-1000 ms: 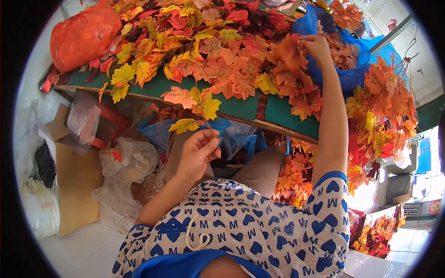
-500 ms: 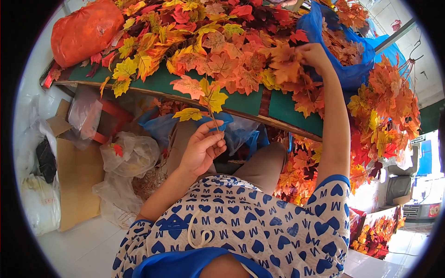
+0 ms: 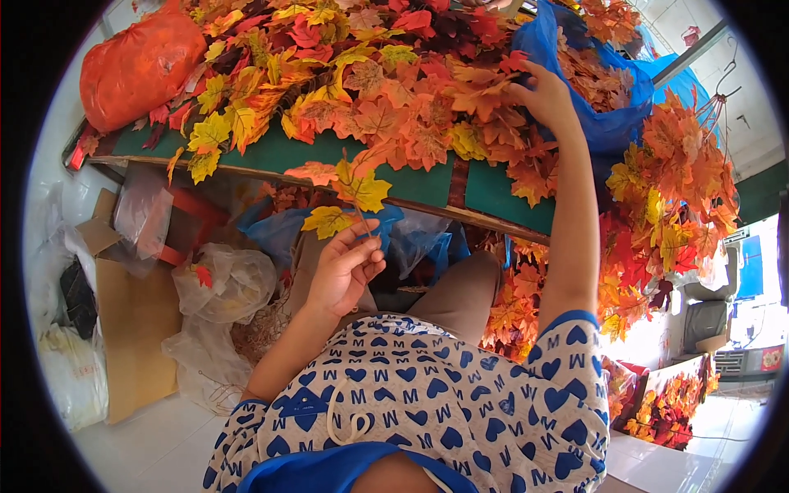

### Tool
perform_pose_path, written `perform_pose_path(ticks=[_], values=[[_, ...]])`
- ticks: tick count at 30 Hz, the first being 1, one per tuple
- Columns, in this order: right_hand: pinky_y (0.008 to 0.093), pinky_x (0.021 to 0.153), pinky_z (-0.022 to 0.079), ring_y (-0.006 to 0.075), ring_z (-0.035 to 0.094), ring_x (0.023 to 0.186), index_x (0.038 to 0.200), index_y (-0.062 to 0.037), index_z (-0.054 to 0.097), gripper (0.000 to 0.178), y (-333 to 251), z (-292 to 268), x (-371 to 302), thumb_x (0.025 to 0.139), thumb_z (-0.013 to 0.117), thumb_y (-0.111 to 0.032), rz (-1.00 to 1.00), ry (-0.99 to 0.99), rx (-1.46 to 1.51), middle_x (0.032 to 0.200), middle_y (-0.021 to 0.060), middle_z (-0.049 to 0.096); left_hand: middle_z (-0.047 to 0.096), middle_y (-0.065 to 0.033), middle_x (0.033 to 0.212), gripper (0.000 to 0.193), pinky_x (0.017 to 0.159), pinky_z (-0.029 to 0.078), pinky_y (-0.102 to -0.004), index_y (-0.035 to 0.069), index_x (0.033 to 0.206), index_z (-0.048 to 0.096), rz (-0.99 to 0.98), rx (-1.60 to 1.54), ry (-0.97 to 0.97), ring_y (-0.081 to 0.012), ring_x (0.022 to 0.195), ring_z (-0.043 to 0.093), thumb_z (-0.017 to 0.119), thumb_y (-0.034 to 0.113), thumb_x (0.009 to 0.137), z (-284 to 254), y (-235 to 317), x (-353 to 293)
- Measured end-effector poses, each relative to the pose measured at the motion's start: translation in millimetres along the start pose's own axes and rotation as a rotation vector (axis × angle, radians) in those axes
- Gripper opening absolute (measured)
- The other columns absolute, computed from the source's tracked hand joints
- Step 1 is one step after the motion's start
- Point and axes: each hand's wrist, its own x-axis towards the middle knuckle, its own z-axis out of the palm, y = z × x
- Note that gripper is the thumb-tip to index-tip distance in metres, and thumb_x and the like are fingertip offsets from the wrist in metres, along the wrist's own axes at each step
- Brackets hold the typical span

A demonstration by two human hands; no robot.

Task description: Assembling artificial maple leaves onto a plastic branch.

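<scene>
My left hand (image 3: 349, 271) is closed in a pinch on the thin stem of an artificial maple leaf sprig (image 3: 362, 193), held upright in front of the table edge. The sprig carries yellow leaves and a pale orange one. Over the right part of the table my right hand (image 3: 544, 97) reaches into orange artificial maple leaves (image 3: 481, 90). Its thumb and forefinger are bent and apart, with the tips close to the leaves; nothing shows between them. A heap of red, orange and yellow leaves (image 3: 378, 115) spreads along the green table top (image 3: 288, 156).
A blue plastic bag (image 3: 612, 123) of leaves stands beside my right forearm. Hanging leaf bunches (image 3: 682, 156) are at the right. A filled red bag (image 3: 140, 70) sits at the table's left end. Below lie a cardboard box (image 3: 136, 337) and clear plastic bags (image 3: 222, 283).
My right thumb and forefinger have come apart at the orange leaves, where they were pinched together. My left hand still holds the sprig. The whole view has shifted slightly.
</scene>
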Motion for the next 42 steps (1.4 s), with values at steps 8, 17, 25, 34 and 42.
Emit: perform_pose_path(ticks=[8, 17, 25, 34, 42], values=[[0.04, 0.065, 0.051, 0.0324, 0.063, 0.075, 0.099, -0.0059, 0.063, 0.022, 11, 15, -145, 0.08, 0.063, -0.016, 0.057, 0.036, -0.685, 0.085, 0.0153, 0.064, 0.058, -0.0041, 0.086, 0.028, 0.068, 0.054, -0.0254, 0.002, 0.116, 0.052, 0.037, -0.037, -0.004, -0.0106, 0.074, 0.059, 0.056, 0.0, 0.087, -5, -4, 4], [0.0368, 0.06, 0.053, 0.0301, 0.062, 0.074, 0.091, -0.0031, 0.056, 0.012, 56, 38, -136, 0.078, 0.055, -0.003, -0.165, 0.146, -0.857, 0.086, 0.0137, 0.056, 0.058, -0.0034, 0.084, 0.026, 0.068, 0.054, -0.0263, 0.003, 0.112, 0.053, 0.007, 0.03, -0.012, -0.012, 0.073, 0.06, 0.058, 0.002, 0.087, 8, -17, 6], [0.0269, 0.058, 0.053, 0.0217, 0.062, 0.065, 0.081, -0.0074, 0.057, 0.002, 44, -8, -134, 0.08, 0.057, -0.008, -0.295, 0.324, -1.291, 0.078, 0.0085, 0.059, 0.058, -0.0025, 0.083, 0.024, 0.066, 0.052, -0.0245, 0.003, 0.11, 0.054, 0.158, 0.266, -0.014, -0.0117, 0.071, 0.061, 0.058, 0.002, 0.086, 17, -20, 8], [0.0197, 0.062, 0.049, 0.0127, 0.062, 0.072, 0.107, 0.0005, 0.057, 0.022, -9, 38, -182, 0.086, 0.061, -0.003, 0.281, 0.591, 1.075, 0.082, 0.0089, 0.064, 0.059, -0.0025, 0.083, 0.022, 0.067, 0.052, -0.0234, 0.003, 0.107, 0.054, 0.191, 0.296, -0.01, -0.0124, 0.073, 0.063, 0.059, 0.002, 0.086, 14, -27, 11], [0.0234, 0.065, 0.053, 0.0125, 0.061, 0.074, 0.096, -0.0018, 0.063, 0.014, -85, 136, -261, 0.088, 0.061, -0.013, 0.755, -0.058, 1.723, 0.089, 0.0068, 0.065, 0.059, -0.004, 0.083, 0.021, 0.072, 0.051, -0.0226, 0.0, 0.103, 0.054, 0.296, 0.315, -0.023, -0.0107, 0.075, 0.06, 0.06, -0.003, 0.084, 18, -33, 15]])
